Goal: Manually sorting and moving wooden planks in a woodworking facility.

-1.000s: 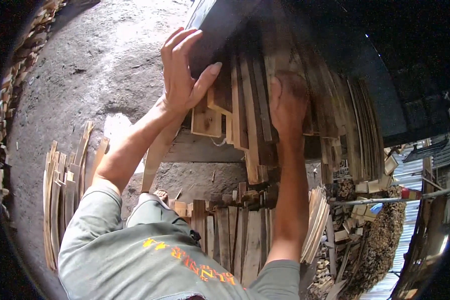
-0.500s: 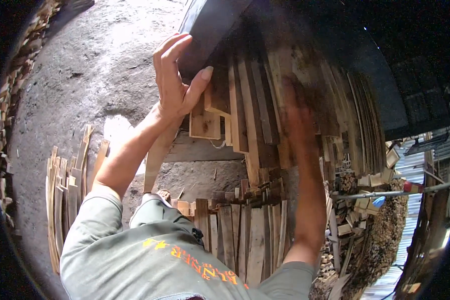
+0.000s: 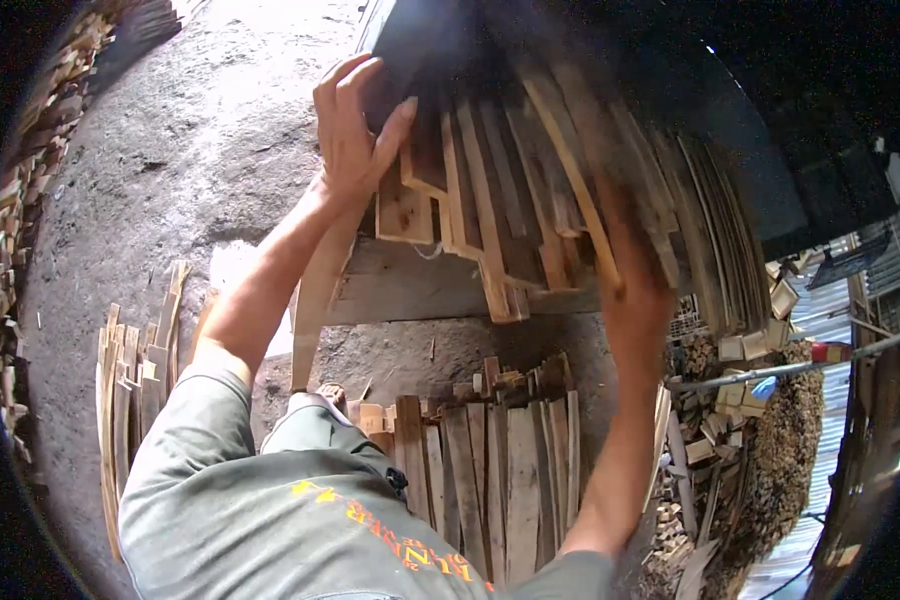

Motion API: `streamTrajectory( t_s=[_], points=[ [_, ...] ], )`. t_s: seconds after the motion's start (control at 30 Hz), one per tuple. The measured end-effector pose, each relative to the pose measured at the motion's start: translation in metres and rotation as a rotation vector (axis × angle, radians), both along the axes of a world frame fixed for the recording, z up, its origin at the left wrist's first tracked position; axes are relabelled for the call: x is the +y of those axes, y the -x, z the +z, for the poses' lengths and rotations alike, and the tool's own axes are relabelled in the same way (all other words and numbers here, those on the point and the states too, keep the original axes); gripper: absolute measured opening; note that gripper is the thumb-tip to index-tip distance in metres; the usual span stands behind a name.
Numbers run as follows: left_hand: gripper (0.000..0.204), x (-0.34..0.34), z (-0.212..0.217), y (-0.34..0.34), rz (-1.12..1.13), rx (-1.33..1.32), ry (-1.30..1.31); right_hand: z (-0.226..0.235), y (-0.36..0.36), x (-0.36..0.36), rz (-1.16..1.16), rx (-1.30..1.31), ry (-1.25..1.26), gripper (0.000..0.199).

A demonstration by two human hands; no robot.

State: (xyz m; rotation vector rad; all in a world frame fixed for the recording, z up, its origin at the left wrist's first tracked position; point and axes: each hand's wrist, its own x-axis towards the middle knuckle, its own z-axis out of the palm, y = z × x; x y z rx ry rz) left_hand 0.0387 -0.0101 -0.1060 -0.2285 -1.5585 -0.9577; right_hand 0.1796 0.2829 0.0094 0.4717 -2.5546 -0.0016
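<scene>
Left hand pressing flat, fingers spread, against left edge of slat bundle, upper centre. Right hand, blurred, gripping bundle's right side; grasp unclear. Stacking step seemingly ongoing; next move needs ends aligned.

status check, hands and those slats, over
Left hand flat against the upper left of the leaning slats. Right hand blurred, on a thin strip at the stack's right. More boards lie below, near the knees.
</scene>
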Motion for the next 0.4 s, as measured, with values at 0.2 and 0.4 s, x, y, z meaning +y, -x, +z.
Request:
streamTrajectory(
  t_s=[0.2,0.4],
  points=[
    [0.048,0.042,0.001,-0.078,-0.297,-0.12,-0.255,0.012,-0.264,0.052,-0.304,0.002,0.107,0.052],
    [0.059,0.144,-0.034,-0.198,-1.454,-0.653,-1.168,-0.017,-0.553,0.096,-0.446,-0.234,0.53,0.075]
  ],
)
